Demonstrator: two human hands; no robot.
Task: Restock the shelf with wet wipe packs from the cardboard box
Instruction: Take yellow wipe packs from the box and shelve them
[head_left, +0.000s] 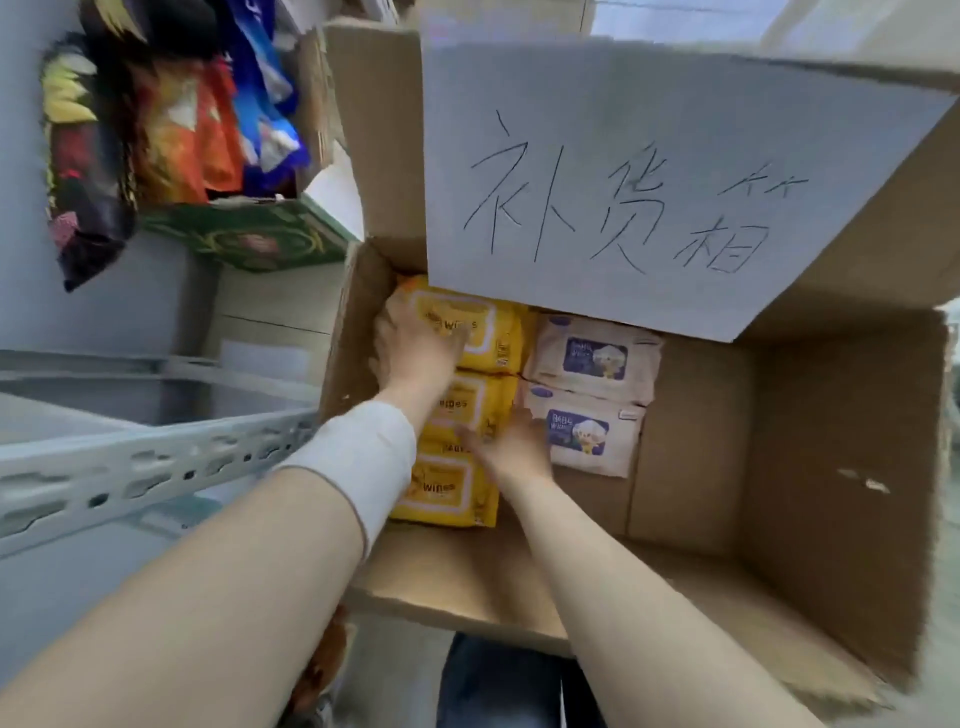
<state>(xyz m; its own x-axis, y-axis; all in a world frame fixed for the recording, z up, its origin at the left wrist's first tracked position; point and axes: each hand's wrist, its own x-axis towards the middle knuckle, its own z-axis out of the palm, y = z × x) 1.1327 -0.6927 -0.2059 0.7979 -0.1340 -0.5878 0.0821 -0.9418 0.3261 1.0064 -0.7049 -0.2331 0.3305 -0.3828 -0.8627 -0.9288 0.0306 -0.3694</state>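
An open cardboard box (810, 441) holds three yellow wet wipe packs in a column on its left and two white ones to their right. My left hand (415, 345) lies over the far yellow pack (493, 332), with the fingers curled around its left part. My right hand (511, 447) rests with spread fingers on the right edge of the middle yellow pack (470, 402), at the gap beside the near white pack (587, 434). The near yellow pack (441, 491) and the far white pack (592, 356) lie untouched. All packs sit flat on the box floor.
A raised box flap carries a white paper sign (623, 182) that overhangs the far packs. At left a grey metal shelf rail (156, 457) runs beside the box. Above it snack bags (171, 119) stand in a green carton (260, 241). The box's right half is bare cardboard.
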